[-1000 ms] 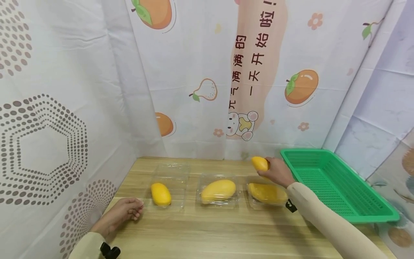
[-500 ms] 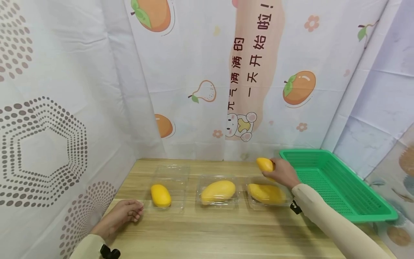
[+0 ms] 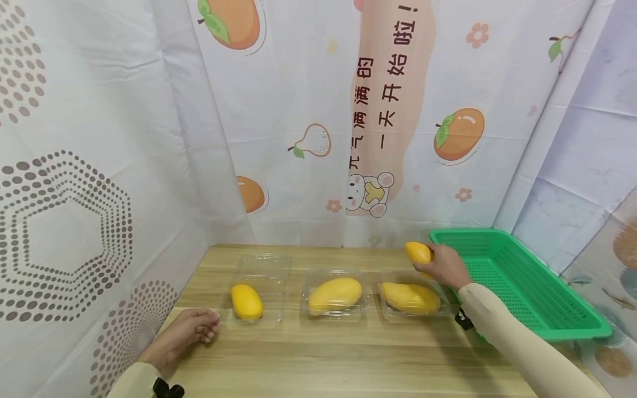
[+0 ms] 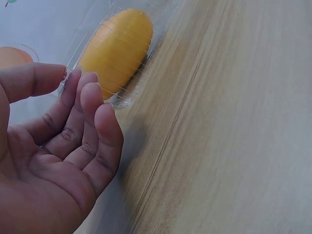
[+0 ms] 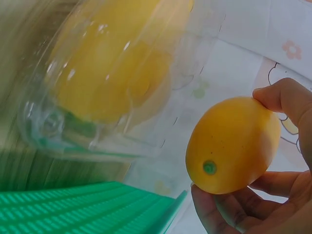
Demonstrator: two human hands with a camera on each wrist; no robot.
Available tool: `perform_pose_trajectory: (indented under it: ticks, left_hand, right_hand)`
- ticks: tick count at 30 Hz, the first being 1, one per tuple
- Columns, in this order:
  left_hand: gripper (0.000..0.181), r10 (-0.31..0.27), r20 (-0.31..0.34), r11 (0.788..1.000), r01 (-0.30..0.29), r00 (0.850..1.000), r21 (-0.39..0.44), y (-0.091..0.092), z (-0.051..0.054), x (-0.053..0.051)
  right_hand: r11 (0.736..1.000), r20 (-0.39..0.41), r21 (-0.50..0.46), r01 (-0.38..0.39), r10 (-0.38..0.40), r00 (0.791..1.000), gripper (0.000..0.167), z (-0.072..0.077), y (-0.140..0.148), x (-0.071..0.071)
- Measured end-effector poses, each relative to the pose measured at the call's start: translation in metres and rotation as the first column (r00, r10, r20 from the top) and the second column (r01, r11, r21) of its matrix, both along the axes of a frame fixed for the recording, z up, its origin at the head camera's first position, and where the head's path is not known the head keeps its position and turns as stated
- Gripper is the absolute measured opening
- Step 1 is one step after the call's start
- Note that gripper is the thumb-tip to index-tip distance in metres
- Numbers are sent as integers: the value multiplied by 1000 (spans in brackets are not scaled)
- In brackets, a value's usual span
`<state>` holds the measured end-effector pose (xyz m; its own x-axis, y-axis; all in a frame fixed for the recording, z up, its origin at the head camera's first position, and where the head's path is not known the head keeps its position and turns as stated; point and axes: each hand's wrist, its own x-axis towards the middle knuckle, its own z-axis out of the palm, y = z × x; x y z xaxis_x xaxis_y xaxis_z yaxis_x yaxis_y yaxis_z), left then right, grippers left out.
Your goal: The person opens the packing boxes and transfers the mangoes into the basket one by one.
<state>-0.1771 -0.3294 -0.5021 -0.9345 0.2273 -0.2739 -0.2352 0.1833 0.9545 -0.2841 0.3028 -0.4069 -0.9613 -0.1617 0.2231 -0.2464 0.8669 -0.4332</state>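
My right hand (image 3: pixel 445 265) holds a small yellow mango (image 3: pixel 418 252) above the table, beside the green basket; its green stem end (image 5: pixel 209 167) shows in the right wrist view. Below it sits a clear plastic box (image 3: pixel 443 315) with a larger mango (image 3: pixel 410 298) inside. To the left, a shut clear box (image 3: pixel 304 309) contains another large mango (image 3: pixel 335 296). At the far left, a small mango (image 3: pixel 246 302) lies in a clear box (image 3: pixel 273 315) whose lid (image 3: pixel 264 262) is folded back. Beside that box, my left hand (image 3: pixel 191 327) rests with loosely curled fingers, apparently holding nothing.
A green plastic basket (image 3: pixel 502 231) with perforated sides stands at the right end of the wooden table (image 3: pixel 318 359). A printed cloth (image 3: pixel 278 83) hangs behind the table, with more cloth along the left and right sides.
My right hand has moved right with the mango, toward the green basket. My left hand and the boxes have stayed in place; the head view has shifted slightly.
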Motion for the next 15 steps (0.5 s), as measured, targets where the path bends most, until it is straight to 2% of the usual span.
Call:
perform_pose_trajectory:
  ticks: [6,15]
  left_hand:
    - [36,1,0,1000,-1,1000,10,-2,-2,1]
    - [37,9,-1,1000,-9,1000,22,-2,-3,0]
  right_hand:
    - [1000,9,-8,20,-20,1000,60,3,8,0]
    - [999,14,-16,41,-41,999,55,6,19,3]
